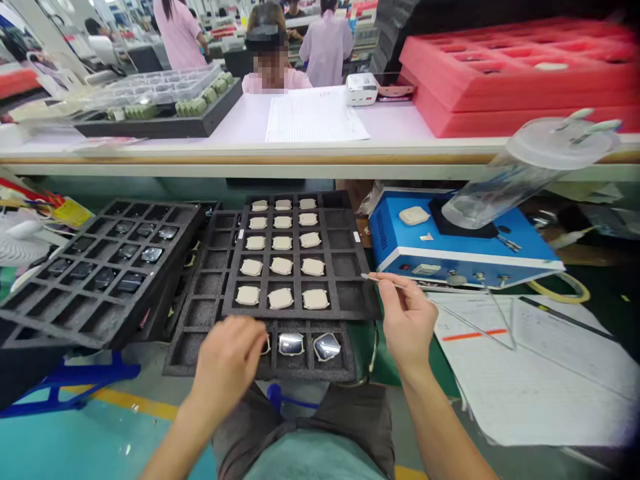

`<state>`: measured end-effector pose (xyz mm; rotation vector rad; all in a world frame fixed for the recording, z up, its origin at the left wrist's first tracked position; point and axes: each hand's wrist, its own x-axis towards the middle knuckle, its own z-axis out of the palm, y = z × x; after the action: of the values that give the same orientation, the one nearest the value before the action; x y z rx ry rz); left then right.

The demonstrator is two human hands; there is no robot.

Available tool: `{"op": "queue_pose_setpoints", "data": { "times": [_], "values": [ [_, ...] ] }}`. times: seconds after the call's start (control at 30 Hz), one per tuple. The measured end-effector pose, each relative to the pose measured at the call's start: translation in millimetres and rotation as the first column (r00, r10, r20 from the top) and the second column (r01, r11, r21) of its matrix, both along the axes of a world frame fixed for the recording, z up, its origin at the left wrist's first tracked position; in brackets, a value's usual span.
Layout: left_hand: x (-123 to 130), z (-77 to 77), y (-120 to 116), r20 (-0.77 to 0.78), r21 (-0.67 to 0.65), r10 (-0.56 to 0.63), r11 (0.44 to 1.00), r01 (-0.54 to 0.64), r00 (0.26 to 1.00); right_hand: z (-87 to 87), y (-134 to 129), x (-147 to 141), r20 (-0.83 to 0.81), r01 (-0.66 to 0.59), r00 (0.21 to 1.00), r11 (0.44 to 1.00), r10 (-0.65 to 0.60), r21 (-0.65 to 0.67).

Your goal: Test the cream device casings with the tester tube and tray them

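Note:
My right hand (407, 317) pinches a thin rod-like tool (383, 278), its pale tip pointing left over the right edge of a black foam tray (350, 267). That tray carries rows of cream watch-case-like parts (283, 265) in its left columns; its right column is bare. Below it, a second foam tray (175, 360) shows glossy square watch-like pieces (291, 344) in its front row. My left hand (231, 353), slightly blurred, is curled over this front row and partly covers one piece. What its fingers hold, if anything, is hidden.
A blue box (450, 250) with knobs stands at right, bearing a cream part (414, 215) and a clear cylinder (505, 177). Papers (540, 373) lie before it. Another foam tray (100, 267) with dark pieces sits left. Red foam trays (500, 100) rest on the shelf; people are beyond.

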<state>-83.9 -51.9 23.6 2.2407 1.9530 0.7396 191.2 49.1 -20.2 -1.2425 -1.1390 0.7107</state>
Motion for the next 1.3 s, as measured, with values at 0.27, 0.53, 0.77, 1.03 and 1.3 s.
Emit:
{"op": "queue_pose_setpoints", "data": {
  "times": [0.27, 0.53, 0.77, 1.03, 1.3],
  "values": [
    [-4, -2.7, -36, -0.187, -0.008, -0.124, 0.992, 0.125, 0.975, 7.1, 6, -41, -0.174, -0.273, 0.946, 0.962, 0.273, 0.026],
    [71, 10.2, 61, 0.806, -0.147, 0.178, 0.984, -0.1, 0.564, -15.8, 1, -43, -0.179, -0.097, 0.977, 0.99, 0.113, 0.098],
    [103, -17.2, 98, 0.939, -0.223, 0.224, 0.974, -0.035, 0.261, -14.2, 8, -43, -0.112, -0.139, 0.978, 0.951, 0.176, 0.276],
    [103, -14.0, 93, 0.943, -0.282, 0.291, 0.956, -0.078, 0.16, -17.3, 6, -42, -0.134, -0.222, 0.955, 0.937, 0.265, 0.27],
    [106, -15.7, 91, 0.942, -0.248, 0.268, 0.961, -0.122, 0.201, -18.1, 7, -40, -0.109, -0.215, 0.963, 0.944, 0.248, 0.25]
  ]
}}
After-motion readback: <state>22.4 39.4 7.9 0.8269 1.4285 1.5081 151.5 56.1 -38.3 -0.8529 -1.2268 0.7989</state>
